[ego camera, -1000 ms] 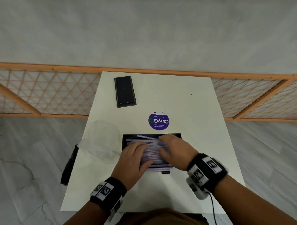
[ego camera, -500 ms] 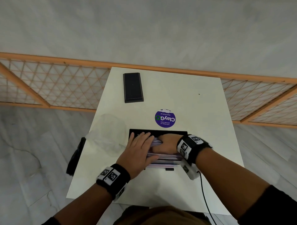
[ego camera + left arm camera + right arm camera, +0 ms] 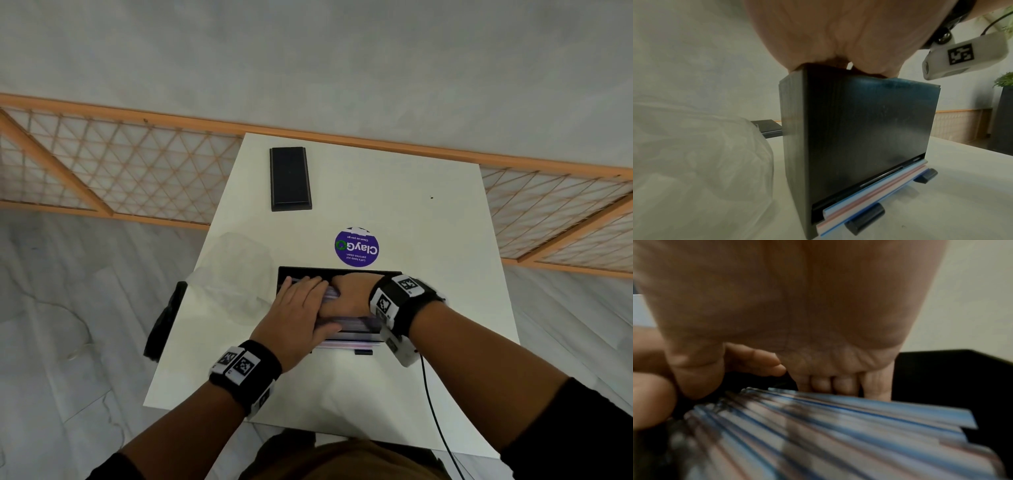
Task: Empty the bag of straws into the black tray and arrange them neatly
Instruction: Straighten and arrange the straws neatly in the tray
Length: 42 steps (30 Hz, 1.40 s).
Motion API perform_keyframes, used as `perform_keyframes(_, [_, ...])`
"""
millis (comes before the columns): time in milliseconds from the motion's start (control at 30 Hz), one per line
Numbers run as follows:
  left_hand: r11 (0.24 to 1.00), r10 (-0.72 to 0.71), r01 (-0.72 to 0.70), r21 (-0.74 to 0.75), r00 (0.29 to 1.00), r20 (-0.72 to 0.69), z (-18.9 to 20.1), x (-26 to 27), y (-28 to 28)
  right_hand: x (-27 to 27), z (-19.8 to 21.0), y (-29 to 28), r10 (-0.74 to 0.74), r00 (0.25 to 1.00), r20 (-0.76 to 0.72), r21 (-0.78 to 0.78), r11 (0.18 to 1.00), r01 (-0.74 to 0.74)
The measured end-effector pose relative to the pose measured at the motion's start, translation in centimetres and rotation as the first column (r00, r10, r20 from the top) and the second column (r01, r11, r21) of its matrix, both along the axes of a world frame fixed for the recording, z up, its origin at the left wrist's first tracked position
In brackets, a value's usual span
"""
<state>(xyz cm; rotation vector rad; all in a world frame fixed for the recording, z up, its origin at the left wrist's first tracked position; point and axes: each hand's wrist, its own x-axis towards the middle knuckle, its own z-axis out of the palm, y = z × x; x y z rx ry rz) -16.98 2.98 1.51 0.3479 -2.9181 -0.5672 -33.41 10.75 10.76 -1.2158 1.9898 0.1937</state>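
The black tray (image 3: 342,271) stands at the table's near middle, filled with pale blue and pink straws (image 3: 356,325). My left hand (image 3: 298,308) lies flat on the straws with its fingers straight and reaching the far left of the tray. My right hand (image 3: 349,296) comes in from the right and lies across the pile, its fingertips hidden under the left hand. In the right wrist view its fingers (image 3: 838,383) dip behind the far edge of the straws (image 3: 838,431). A few straws (image 3: 869,194) stick out of a slot low in the tray's front wall (image 3: 859,129).
The crumpled clear bag (image 3: 236,274) lies left of the tray. A black lid-like slab (image 3: 290,178) sits at the far left, a round purple sticker (image 3: 357,247) behind the tray. A dark object (image 3: 164,318) hangs off the table's left edge. A cable (image 3: 435,411) trails from my right wrist.
My right hand has swung round to lie across the tray from the right. The left hand's fingers have straightened and slid toward the far rim. Both stay on the straws.
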Motion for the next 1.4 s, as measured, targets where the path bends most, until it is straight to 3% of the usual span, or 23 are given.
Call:
perform_keyframes(267, [0.992,0.038,-0.041,0.119,0.999,0.02,0.9,-0.2,0.0,-2.6,-3.2,-1.3,-0.103,0.974,0.201,0.193,0.979,0.063])
perform_keyframes(433, [0.99,0.02,-0.024,0.135,0.999,0.031,0.9,0.0,0.1,-2.6,-2.9,-1.9,-0.096,0.97,0.222,0.26,0.965,0.036])
perform_keyframes(633, [0.993,0.021,-0.015,0.114,0.999,-0.05,0.6,0.2,0.0,-2.6,-0.7,-1.3,-0.042,0.96,0.276,0.166,0.986,-0.005])
perform_keyframes(733, [0.989,0.025,-0.015,0.149,0.997,-0.069,0.9,0.3,-0.1,-1.9,0.8,-0.4,0.027,0.982,0.185,-0.028,0.999,-0.022])
perform_keyframes(833, [0.992,0.024,-0.014,0.121,0.997,-0.076,1.3,0.4,-0.1,-1.4,1.6,1.0,0.006,0.995,0.098,-0.199,0.98,0.014])
perform_keyframes(1067, [0.995,0.095,-0.092,0.026,0.989,-0.117,3.1,0.1,-1.3,-0.5,2.9,4.1,0.072,0.997,0.003,-0.208,0.976,-0.069])
perform_keyframes(1133, [0.984,0.16,-0.151,0.096,0.982,-0.1,3.6,-0.1,-1.5,-0.8,2.7,4.7,0.048,0.998,-0.036,-0.177,0.983,-0.054])
perform_keyframes(1233, [0.892,0.312,-0.271,0.362,0.948,-0.058,4.6,-0.7,-1.2,-1.5,2.2,5.4,0.009,0.996,-0.09,-0.153,0.988,-0.023])
perform_keyframes(1300, [0.826,0.301,-0.24,0.51,0.953,-0.04,6.0,-1.9,-0.7,-1.7,1.8,5.5,-0.004,0.995,-0.098,-0.165,0.986,-0.012])
perform_keyframes(1400, [0.78,0.188,-0.097,0.618,0.979,-0.083,7.7,-4.9,0.0,-1.3,1.4,5.5,0.025,0.998,-0.054,-0.184,0.982,-0.035])
